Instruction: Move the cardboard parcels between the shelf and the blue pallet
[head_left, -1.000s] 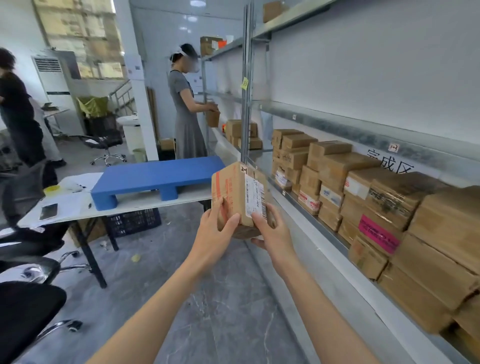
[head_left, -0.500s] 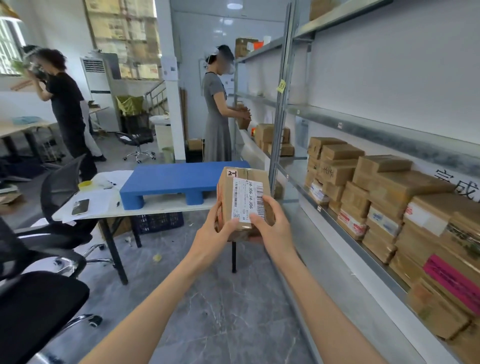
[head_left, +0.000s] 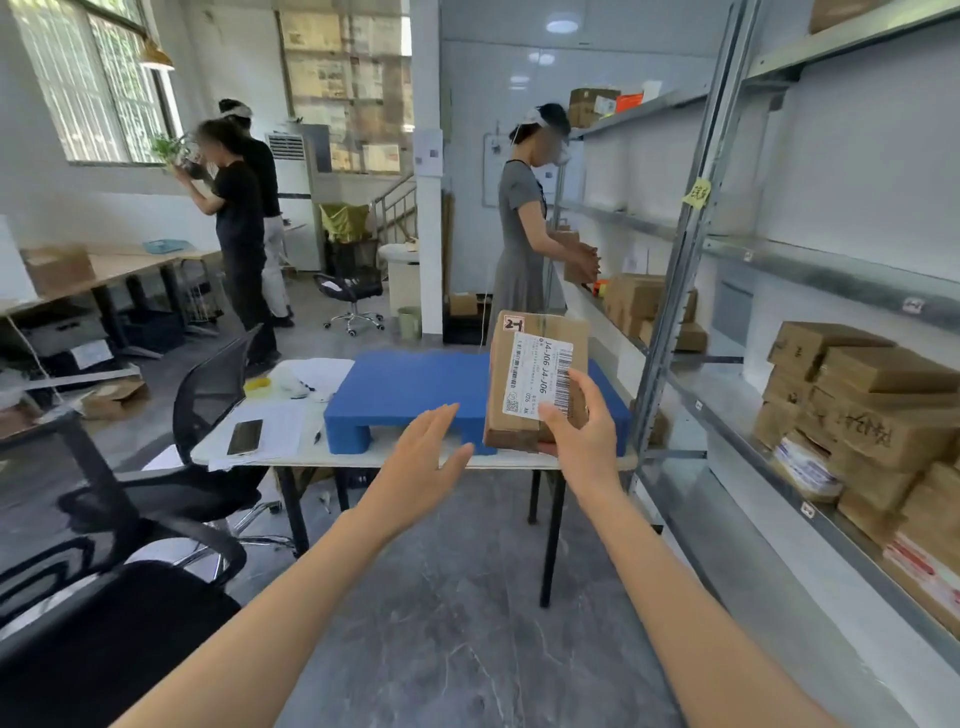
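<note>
Right hand (head_left: 582, 441) grips the parcel (head_left: 535, 382) by its lower right corner, upright in front of the pallet (head_left: 415, 389). Left hand (head_left: 426, 457) hangs open just beside it, not touching.

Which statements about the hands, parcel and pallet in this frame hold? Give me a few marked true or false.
1. The right hand grips the cardboard parcel. True.
2. The left hand holds the parcel too. False: the left hand is open, apart from the parcel, to its left.
3. The blue pallet sits on the table. True.
4. The parcel's label faces away from the camera. False: the label faces the camera.
5. The phone lies on the pallet. False: the phone lies on the table, left of the pallet.
</note>
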